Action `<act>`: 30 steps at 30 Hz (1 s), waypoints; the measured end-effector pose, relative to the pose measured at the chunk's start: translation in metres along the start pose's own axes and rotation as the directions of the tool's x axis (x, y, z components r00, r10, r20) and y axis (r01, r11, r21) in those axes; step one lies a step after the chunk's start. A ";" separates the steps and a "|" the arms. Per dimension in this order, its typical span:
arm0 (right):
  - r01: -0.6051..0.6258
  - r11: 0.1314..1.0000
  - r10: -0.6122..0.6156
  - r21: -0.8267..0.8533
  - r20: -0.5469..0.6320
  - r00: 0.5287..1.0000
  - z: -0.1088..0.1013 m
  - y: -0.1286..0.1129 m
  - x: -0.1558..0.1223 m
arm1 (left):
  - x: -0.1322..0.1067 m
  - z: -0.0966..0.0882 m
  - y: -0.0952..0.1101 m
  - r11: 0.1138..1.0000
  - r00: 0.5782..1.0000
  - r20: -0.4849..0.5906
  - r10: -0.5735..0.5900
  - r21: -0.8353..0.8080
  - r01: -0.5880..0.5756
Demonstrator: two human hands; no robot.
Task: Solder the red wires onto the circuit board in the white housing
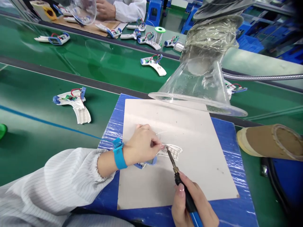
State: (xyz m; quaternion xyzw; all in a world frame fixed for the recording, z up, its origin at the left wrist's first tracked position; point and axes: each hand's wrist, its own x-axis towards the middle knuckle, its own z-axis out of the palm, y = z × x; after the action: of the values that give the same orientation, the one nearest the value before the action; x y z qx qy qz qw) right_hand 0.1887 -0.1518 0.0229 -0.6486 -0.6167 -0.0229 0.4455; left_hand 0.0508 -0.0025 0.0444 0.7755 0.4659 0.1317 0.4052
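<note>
My right hand point(189, 201) grips a soldering iron point(188, 195) with a black and blue handle. Its tip touches or nearly touches the inside of an opened white thermometer-gun housing point(175, 152), lying on a pale board. My left hand point(143, 143), with a blue wrist strap point(120, 157), is closed in a pinch beside the iron's tip. A thin, pale strand of solder wire point(162, 132) curves out by its fingers; the pinched end is too small to see clearly. The hand covers much of the housing, whose blue-rimmed display end point(151, 161) shows below it.
A clear fume hood point(196, 85) overhangs the pale board point(189, 183). Another opened housing point(74, 102) lies left; several more lie farther back. A blue cord point(47, 122) stretches leftward from the strap. A brown cardboard roll point(270, 142) lies right. A co-worker's hand point(105, 10) is across the bench.
</note>
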 end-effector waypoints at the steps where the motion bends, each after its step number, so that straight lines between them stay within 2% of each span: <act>1: 0.004 1.000 -0.004 0.004 0.001 1.000 0.001 0.000 0.000 | 0.000 0.000 0.000 1.000 1.000 0.000 -0.002 0.003 0.002; 15: 0.031 1.000 -0.031 -0.002 0.016 0.999 -0.001 0.002 0.000 | 0.000 0.001 0.002 1.000 1.000 0.011 -0.006 0.021 0.006; 20: -0.085 0.996 0.085 -0.002 -0.027 0.996 0.000 0.001 -0.003 | -0.001 0.002 0.000 1.000 1.000 -0.010 0.002 0.020 -0.002; 30: -0.107 0.994 0.106 -0.008 -0.057 0.993 0.005 -0.007 0.003 | -0.001 0.004 0.000 1.000 1.000 -0.022 -0.012 -0.023 0.012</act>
State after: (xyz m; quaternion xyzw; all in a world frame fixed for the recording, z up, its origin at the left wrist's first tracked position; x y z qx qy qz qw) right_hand 0.1811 -0.1482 0.0255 -0.6821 -0.5682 -0.0209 0.4598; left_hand 0.0526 -0.0053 0.0423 0.7664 0.4735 0.1434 0.4097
